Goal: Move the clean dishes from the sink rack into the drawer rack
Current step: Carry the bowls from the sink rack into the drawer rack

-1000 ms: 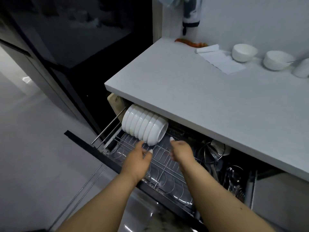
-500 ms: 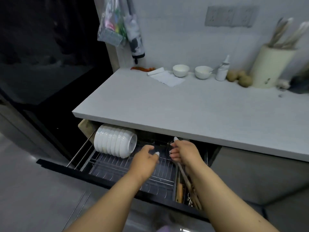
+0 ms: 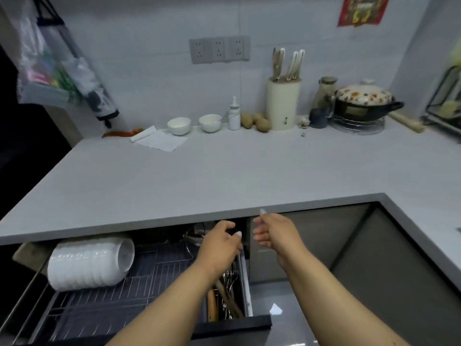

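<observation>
A row of white bowls [image 3: 89,264] stands on edge at the left of the wire drawer rack [image 3: 104,305], which is pulled out under the countertop. My left hand [image 3: 220,243] hovers over the drawer's right side, fingers loosely curled, holding nothing. My right hand [image 3: 274,232] hangs just right of it, in front of the counter edge, fingers relaxed and empty. Part of a dark sink rack [image 3: 446,101] shows at the far right edge.
The drawer's right compartment holds cutlery and wooden utensils [image 3: 225,300]. On the white countertop [image 3: 224,176] stand two small bowls [image 3: 194,124], a bottle, potatoes, a knife block [image 3: 283,106], a lidded pot [image 3: 361,103] and a paper towel. A plastic bag hangs top left.
The view has lifted and swung right, showing the whole countertop. Both hands have drawn back from the bowls and moved right, over the cutlery compartment, still empty.
</observation>
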